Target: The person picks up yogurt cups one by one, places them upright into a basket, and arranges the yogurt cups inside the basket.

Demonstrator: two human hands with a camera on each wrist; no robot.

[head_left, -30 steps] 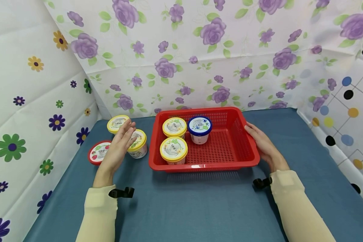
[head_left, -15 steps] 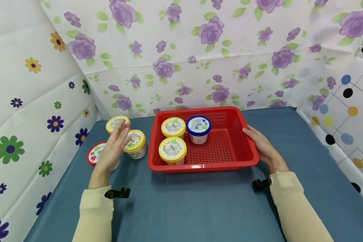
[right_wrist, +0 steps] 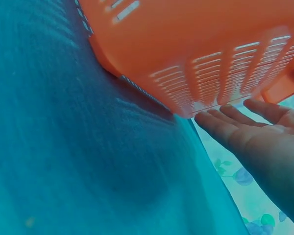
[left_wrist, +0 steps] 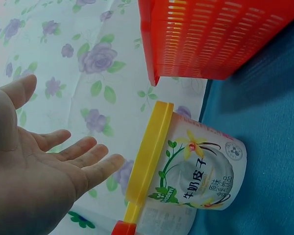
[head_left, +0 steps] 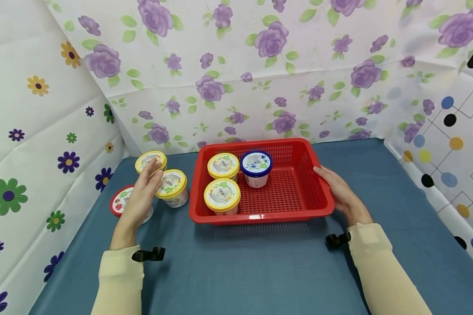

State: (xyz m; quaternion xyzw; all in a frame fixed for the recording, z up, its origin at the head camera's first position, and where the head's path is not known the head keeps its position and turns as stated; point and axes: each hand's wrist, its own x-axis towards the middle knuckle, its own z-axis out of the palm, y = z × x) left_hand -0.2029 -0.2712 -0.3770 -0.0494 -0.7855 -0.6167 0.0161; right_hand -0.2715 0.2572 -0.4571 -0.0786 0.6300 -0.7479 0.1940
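A red plastic basket [head_left: 284,192] holds two yellow-lidded cups [head_left: 222,192] at its left and a blue-lidded cup [head_left: 256,168] beside them. My right hand [head_left: 343,194] is at the basket's right side. In the right wrist view its fairly straight fingers [right_wrist: 220,128] lie against the slotted outer wall. To the left, my left hand [head_left: 135,203] hovers with fingers spread and nothing held. Nearest to it stands a yellow-lidded cup [head_left: 171,188], shown with its printed label in the left wrist view. Another yellow-lidded cup [head_left: 146,159] and a red-lidded cup [head_left: 120,199] are partly hidden behind the hand.
A blue cloth [head_left: 236,271] covers the table. Behind it hangs a white sheet with purple roses [head_left: 210,87]. A flower-print sheet [head_left: 23,153] borders the left and a dotted sheet [head_left: 457,175] the right.
My left hand has drifted slightly left, away from the nearest yellow-lidded cup. The head view has shifted a little. My right hand stays at the basket's right side.
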